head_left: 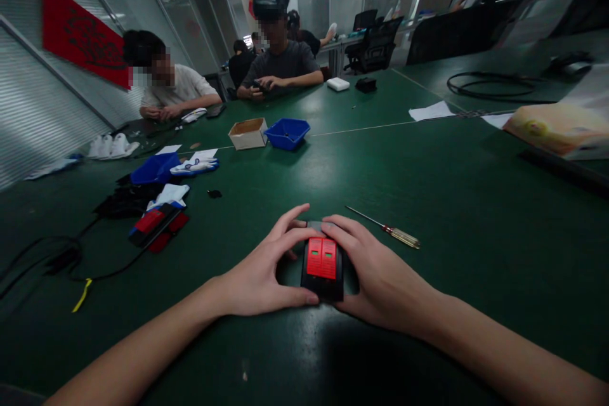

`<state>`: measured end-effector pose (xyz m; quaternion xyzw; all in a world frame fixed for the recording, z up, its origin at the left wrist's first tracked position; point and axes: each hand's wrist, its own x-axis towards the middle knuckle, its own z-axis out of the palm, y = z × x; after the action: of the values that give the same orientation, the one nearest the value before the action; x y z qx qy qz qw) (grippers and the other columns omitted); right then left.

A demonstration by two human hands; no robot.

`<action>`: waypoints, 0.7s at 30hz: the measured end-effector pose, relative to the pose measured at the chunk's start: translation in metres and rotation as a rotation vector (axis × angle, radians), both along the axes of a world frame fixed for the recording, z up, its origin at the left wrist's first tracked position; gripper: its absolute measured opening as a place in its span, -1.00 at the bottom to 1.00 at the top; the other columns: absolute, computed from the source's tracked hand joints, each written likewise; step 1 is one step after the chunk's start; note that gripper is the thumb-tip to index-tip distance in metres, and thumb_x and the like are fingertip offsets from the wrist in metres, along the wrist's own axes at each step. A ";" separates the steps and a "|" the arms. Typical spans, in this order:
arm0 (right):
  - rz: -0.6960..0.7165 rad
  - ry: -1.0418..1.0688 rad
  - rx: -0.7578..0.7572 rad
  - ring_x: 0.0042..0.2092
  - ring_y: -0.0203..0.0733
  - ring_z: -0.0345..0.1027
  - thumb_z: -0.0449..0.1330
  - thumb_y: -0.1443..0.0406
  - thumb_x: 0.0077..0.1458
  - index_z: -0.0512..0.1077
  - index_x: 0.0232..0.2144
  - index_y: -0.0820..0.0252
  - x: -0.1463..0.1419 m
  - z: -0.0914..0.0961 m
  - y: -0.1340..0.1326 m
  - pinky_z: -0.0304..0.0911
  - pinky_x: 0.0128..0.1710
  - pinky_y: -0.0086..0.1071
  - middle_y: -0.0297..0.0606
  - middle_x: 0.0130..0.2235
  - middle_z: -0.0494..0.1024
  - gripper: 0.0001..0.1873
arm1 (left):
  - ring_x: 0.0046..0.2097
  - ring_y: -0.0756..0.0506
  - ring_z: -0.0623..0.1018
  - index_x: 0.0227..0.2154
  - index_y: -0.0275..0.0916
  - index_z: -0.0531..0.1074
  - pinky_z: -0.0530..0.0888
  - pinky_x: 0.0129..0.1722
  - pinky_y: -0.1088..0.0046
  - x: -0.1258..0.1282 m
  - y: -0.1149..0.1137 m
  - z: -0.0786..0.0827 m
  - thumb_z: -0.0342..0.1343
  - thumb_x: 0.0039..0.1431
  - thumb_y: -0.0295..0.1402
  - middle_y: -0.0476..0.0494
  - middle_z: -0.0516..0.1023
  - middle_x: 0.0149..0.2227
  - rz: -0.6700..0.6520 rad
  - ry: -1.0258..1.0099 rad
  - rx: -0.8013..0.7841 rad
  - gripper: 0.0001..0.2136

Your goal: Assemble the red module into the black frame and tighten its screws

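A small black box-shaped device (pixel 322 266) with two red panels on its top, each with a small green window, rests on the table right before me. My left hand (pixel 273 263) curves around its left side, thumb at the near end and fingers at the far end. From the right, my right hand (pixel 368 266) grips the same device, its fingertips over the grey far part and its thumb by the near right corner. To the right of the device lies a screwdriver (pixel 402 236) with a clear yellowish handle, its shaft pointing away to the left.
On the left lie a red-and-black device (pixel 155 223), black cables (pixel 61 254), gloves (pixel 195 166) and a blue bin (pixel 155 169). Further off stand a cardboard box (pixel 248 134) and another blue bin (pixel 287 134). Two people sit across the green table (pixel 380 171).
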<state>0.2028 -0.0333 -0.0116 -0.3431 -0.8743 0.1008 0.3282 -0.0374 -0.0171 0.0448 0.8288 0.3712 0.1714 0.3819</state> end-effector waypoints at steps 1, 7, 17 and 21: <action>-0.014 -0.005 0.093 0.24 0.22 0.24 0.38 0.27 0.00 0.02 0.31 0.33 0.000 0.000 0.000 0.33 0.14 0.09 0.22 0.25 0.26 -0.06 | 0.40 -0.41 0.15 0.21 0.05 0.28 0.35 0.25 -0.12 -0.001 0.000 -0.001 0.40 0.04 -0.26 -0.19 -0.16 0.47 0.002 -0.008 0.039 -0.33; -0.105 -0.164 0.504 0.09 0.19 0.30 0.23 0.37 0.18 0.26 0.20 0.20 0.004 0.012 0.000 0.37 -0.02 0.06 0.07 0.16 0.42 -0.45 | 0.40 -0.35 0.14 0.09 0.00 0.26 0.22 0.34 -0.10 -0.004 0.004 -0.016 0.40 0.03 -0.31 -0.22 -0.06 0.43 -0.005 -0.145 0.190 -0.41; 0.004 0.066 0.164 0.29 0.17 0.21 0.23 0.20 0.24 0.03 0.32 0.22 0.003 0.004 0.003 0.27 0.18 0.19 0.15 0.26 0.32 -0.28 | 0.32 -0.31 0.30 -0.03 -0.07 0.30 0.46 0.14 0.07 -0.008 0.016 -0.025 0.37 0.06 -0.25 -0.30 0.19 0.32 0.112 -0.225 0.111 -0.54; -0.032 0.048 0.000 0.27 0.18 0.26 0.20 0.20 0.26 0.01 0.34 0.18 0.000 -0.001 0.006 0.27 0.19 0.21 0.12 0.26 0.33 -0.29 | 0.33 -0.35 0.28 0.06 -0.09 0.29 0.34 0.25 -0.02 -0.007 0.014 -0.026 0.41 -0.02 -0.16 -0.33 0.25 0.29 0.077 -0.196 0.149 -0.40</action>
<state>0.2024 -0.0272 -0.0128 -0.3543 -0.8607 0.1036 0.3507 -0.0441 -0.0026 0.0185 0.8195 0.3498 0.2931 0.3467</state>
